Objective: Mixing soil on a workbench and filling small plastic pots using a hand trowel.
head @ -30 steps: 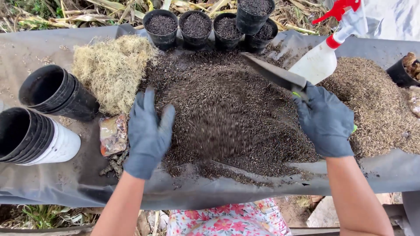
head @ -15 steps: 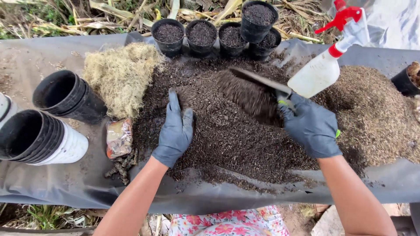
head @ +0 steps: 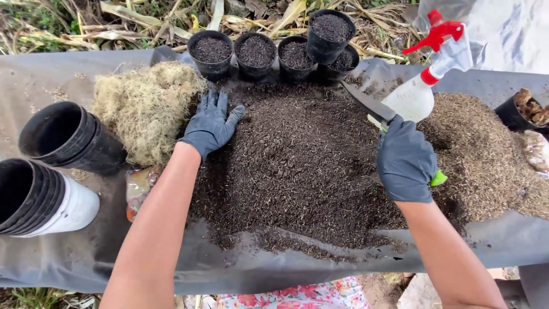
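Outside, dry leaves and grass are lying on the ground behind my work table (head: 51, 80), which is wearing a dark sheet. I am leaning over a big heap of dark soil (head: 303, 166) in the middle of that sheet.

I am wearing dark gloves on both hands. My left hand (head: 210, 127) is lying flat with its fingers spread, pressing on the left edge of the soil heap, right beside a fluffy pile of dry yellow moss (head: 143, 109). My right hand (head: 405, 161) is squeezing tight around the green handle of a trowel (head: 372, 106). Its dark blade is pointing up and away from me, at the far right edge of the soil heap. I am not able to tell if the blade is touching the soil.

Just behind the trowel, a white spray bottle (head: 420, 86) with a red top is standing. A paler brown heap (head: 486, 154) is sitting to the right of my right hand.

Small black pots filled with soil (head: 254, 50) are standing in a row at the far side of the heap, and one more pot is sitting on top of the last ones.

On my left, two stacks of empty black pots (head: 63, 137) are lying on their sides, well apart from my hands.
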